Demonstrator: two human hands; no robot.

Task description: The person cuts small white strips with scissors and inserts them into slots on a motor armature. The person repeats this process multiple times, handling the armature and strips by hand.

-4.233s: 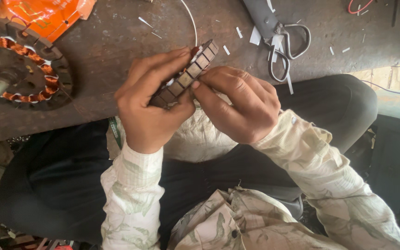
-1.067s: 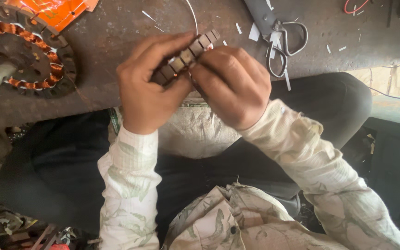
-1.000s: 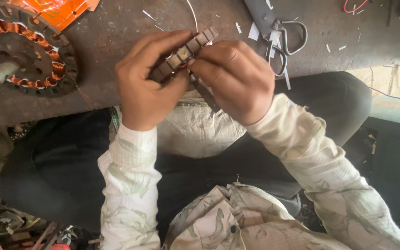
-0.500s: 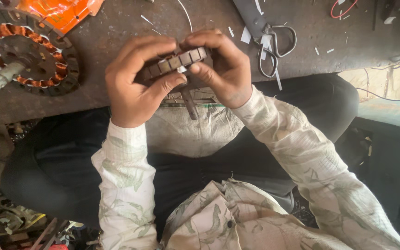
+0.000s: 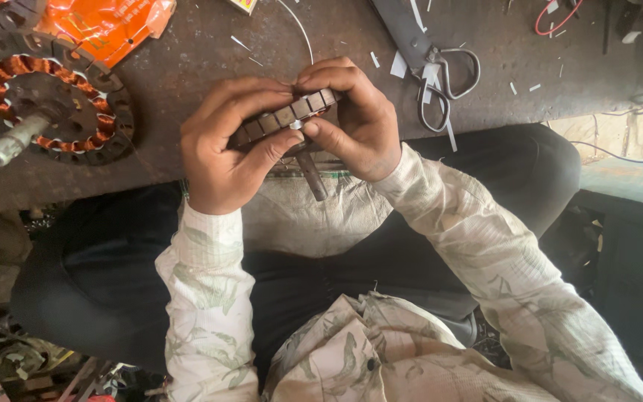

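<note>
the slotted metal core (image 5: 286, 119) sits in the upper middle of the frame, held edge-on between both hands just over the near edge of the workbench (image 5: 187, 82). its toothed rim runs as a band from lower left to upper right, and that slant is its long axis as seen from here. a short dark shaft (image 5: 312, 173) sticks out of its middle and points down toward the lap.

the left hand (image 5: 225, 152) lies on the left and below the core: its fingers are curled over the top of the rim and its thumb presses up from beneath, so it is closed around the core. the right hand (image 5: 359, 119) is at the upper right end: its fingers wrap the far end of the rim, and thumb and forefinger are pinched together on a small pale bit at the rim's underside, right where the shaft begins. what that bit is cannot be told. both hands touch the core; the right one is nearer to the slot being worked.

at the upper left of the frame a second round core wound with copper wire (image 5: 46, 104) lies flat on the bench with its own shaft pointing left, an orange plastic bag (image 5: 106, 26) just behind it. scissors (image 5: 433, 71) lie at the upper right, near the right hand, among pale paper scraps. no box or tray shows.
</note>
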